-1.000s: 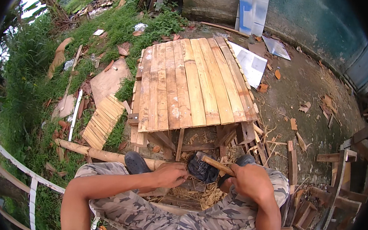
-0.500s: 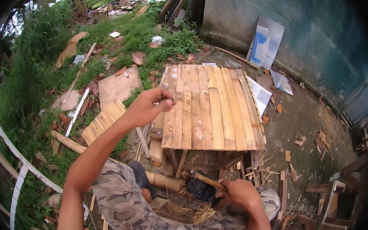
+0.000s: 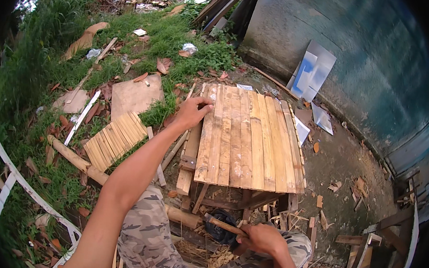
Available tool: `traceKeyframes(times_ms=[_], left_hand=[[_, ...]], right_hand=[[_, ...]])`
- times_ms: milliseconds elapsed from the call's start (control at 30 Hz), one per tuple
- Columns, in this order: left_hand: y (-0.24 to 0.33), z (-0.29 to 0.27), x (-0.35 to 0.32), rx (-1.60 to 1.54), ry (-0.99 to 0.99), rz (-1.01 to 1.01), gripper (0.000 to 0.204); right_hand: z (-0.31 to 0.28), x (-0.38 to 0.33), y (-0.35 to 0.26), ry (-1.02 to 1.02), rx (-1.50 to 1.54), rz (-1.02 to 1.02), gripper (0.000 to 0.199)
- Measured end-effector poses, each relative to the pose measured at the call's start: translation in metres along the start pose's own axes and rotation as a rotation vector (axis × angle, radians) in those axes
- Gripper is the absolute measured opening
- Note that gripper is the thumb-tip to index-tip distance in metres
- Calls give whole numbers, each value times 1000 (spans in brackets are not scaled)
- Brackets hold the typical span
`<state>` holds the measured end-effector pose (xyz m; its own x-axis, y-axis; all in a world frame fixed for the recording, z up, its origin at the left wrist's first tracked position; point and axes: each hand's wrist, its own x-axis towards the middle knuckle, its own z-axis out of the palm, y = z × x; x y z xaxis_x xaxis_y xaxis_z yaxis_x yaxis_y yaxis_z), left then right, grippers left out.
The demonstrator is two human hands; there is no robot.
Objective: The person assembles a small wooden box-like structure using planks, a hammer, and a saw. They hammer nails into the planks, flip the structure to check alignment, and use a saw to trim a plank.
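Slatted table [image 3: 254, 147] ahead, hammer [image 3: 226, 226] held low
Right hand [image 3: 262, 238] grasps the hammer — left hand [image 3: 193, 113] is at the table's far left edge, whether pinching anything I cannot tell.

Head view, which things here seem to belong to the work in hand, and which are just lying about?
Likely part of the work:
hammer, gripped in the right hand
slatted wooden top, with the left hand at its left edge

Apparently just lying about:
brown flat board
white strip
dry leaf
blue-and-white panel, leaning upright
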<state>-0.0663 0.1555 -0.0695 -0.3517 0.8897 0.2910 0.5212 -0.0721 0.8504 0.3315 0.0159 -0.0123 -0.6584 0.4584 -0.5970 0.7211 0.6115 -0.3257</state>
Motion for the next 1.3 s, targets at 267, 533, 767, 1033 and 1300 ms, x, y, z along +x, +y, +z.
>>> traceKeyframes(times_ms=[267,533,767,1033,1300], left_hand=[[-10,3,3,45,30,77,28],[-12,2,0,44,34,118,30],[-10,4,-4,88,83,185,28],[-11,5,-4,125,65,167,27],[-11,2,-2,122,50,172,27]], right_hand=[[-23,-17,0,-87,152,-77,35],[-57,-43,-8,142,373,-180,37],[-103,-37,-42,494,625,-1,36],[-154,39,-83,763,397,98,35],[-166,114,-85,771,372,60,36]])
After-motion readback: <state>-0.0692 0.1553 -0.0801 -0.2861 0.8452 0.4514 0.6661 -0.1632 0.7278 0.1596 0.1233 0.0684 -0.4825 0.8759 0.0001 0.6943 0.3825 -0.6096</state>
